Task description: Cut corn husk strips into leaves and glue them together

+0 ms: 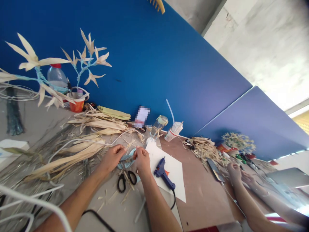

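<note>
My left hand (113, 158) and my right hand (143, 159) are held close together over the table, both with fingers pinched. Whatever lies between the fingertips is too small and blurred to name. Pale blue material (129, 154) shows behind and between the hands. Just below them lie black-handled scissors (122, 183), their blades partly hidden. A blue glue gun (164, 174) rests on a white sheet (177, 172) to the right of my right hand. Dried corn husks (82, 151) spread out to the left of my left hand.
Twig-like husk flowers (83, 64) stand in an orange cup (76, 104) at back left. A phone (141, 116), a jar (159, 124) and a paper cup with straw (174, 130) line the blue partition (149, 64). White cables (36, 203) cross front left. A co-worker's hands (235, 174) are at right.
</note>
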`<action>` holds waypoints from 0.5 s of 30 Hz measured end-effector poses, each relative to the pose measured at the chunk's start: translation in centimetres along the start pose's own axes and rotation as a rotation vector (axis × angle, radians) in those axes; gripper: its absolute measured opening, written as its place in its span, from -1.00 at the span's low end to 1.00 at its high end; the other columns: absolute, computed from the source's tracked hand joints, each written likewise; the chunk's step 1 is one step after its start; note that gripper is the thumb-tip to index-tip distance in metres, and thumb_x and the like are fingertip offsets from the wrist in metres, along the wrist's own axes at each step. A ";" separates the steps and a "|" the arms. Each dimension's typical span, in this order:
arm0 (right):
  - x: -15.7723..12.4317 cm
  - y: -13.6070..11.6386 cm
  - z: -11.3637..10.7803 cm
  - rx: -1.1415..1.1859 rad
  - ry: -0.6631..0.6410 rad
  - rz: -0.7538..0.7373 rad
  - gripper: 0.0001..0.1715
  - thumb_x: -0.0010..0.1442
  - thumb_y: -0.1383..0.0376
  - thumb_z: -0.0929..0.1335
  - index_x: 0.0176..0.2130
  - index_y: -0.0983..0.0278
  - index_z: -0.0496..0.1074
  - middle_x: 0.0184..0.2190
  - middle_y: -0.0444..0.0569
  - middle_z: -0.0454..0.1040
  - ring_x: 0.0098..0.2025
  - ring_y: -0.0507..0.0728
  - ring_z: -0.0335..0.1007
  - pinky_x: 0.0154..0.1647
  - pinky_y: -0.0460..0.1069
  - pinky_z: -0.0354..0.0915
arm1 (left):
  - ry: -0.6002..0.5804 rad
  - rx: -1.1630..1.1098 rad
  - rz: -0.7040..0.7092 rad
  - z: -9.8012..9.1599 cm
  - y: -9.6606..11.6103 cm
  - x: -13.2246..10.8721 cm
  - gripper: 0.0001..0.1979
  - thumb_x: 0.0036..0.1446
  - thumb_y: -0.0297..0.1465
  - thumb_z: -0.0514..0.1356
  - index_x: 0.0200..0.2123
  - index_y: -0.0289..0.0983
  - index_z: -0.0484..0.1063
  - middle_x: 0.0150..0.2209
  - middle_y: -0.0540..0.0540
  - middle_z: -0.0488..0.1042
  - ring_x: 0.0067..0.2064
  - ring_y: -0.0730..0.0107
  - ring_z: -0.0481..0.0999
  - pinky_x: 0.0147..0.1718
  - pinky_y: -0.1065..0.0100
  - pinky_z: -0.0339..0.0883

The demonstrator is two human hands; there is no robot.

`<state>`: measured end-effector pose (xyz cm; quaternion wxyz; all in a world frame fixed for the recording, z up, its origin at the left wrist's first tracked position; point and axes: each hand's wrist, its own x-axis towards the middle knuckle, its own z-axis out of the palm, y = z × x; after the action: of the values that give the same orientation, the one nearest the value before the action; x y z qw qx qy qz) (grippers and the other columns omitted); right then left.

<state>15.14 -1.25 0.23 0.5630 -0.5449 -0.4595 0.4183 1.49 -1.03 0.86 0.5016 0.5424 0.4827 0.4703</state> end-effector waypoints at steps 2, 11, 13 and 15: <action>0.1 0.0 -0.1 0.016 0.020 -0.005 -0.66 0.07 0.14 0.26 -0.64 0.23 0.26 -0.69 -0.19 0.27 -0.58 0.02 0.16 -0.46 -0.06 0.18 | -0.004 0.004 -0.009 0.1 0.0 0.0 -0.73 0.00 -0.16 0.13 -0.55 -0.23 0.35 -0.62 0.11 0.18 -0.55 0.43 0.16 -0.57 0.40 0.04; -0.2 -0.6 0.3 0.129 -0.107 -0.007 -0.79 -0.04 0.16 0.37 -0.42 0.26 0.43 -0.54 -0.18 0.39 -0.47 0.03 0.28 -0.33 -0.05 0.25 | -0.099 -0.053 -0.010 0.4 0.0 -0.3 -0.70 -0.01 -0.14 0.17 -0.58 -0.23 0.36 -0.63 0.09 0.21 -0.57 0.46 0.13 -0.60 0.41 0.00; -0.3 -0.7 0.2 0.117 -0.100 0.013 -0.76 -0.02 0.15 0.37 -0.55 0.27 0.37 -0.63 -0.20 0.34 -0.53 0.01 0.22 -0.38 -0.06 0.22 | -0.128 -0.056 -0.005 0.4 0.0 -0.3 -0.70 -0.01 -0.15 0.18 -0.60 -0.23 0.34 -0.63 0.09 0.19 -0.57 0.47 0.12 -0.60 0.42 -0.01; -0.1 -0.7 0.0 0.151 -0.072 0.043 -0.73 -0.02 0.15 0.36 -0.59 0.26 0.33 -0.67 -0.21 0.31 -0.57 -0.01 0.17 -0.42 -0.07 0.19 | -0.157 -0.059 -0.001 0.4 -0.1 -0.3 -0.71 -0.02 -0.16 0.18 -0.61 -0.22 0.32 -0.65 0.11 0.15 -0.58 0.47 0.10 -0.60 0.41 -0.01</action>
<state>15.09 -1.37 0.93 0.5766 -0.4951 -0.4348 0.4830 1.87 -1.34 0.74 0.5540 0.5624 0.4281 0.4400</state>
